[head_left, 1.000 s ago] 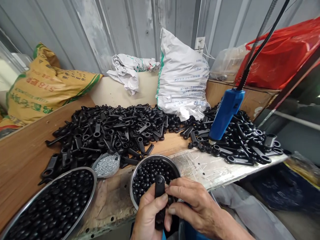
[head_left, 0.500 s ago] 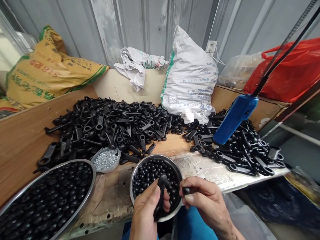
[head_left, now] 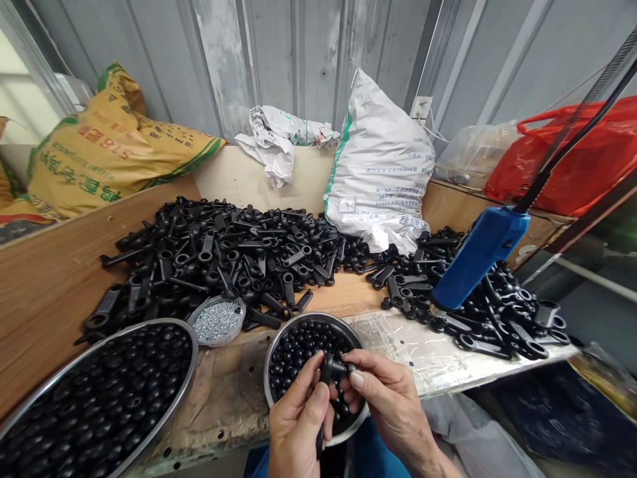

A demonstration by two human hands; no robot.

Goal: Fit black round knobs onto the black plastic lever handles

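Observation:
Over the small metal bowl (head_left: 271,392) of black balls, my left hand (head_left: 298,418) is closed around a black crank handle (head_left: 326,373), its ringed end pointing up. My right hand (head_left: 391,395) pinches a small black ball knob (head_left: 350,368) between thumb and fingertips. The knob sits against the short peg that sticks out sideways from the crank handle; whether it is seated on the peg I cannot tell. Fingers cover part of both pieces.
A larger metal bowl (head_left: 192,362) of black knobs stands left, beside a clear dish (head_left: 217,320) of small screws. Black crank handles (head_left: 249,249) are heaped behind. A blue electric screwdriver (head_left: 480,259) hangs at right over more handles. A white sack (head_left: 381,159) stands at the back.
My right hand has moved left with the ball knob, bringing it up to the crank handle's peg. The view has shifted slightly.

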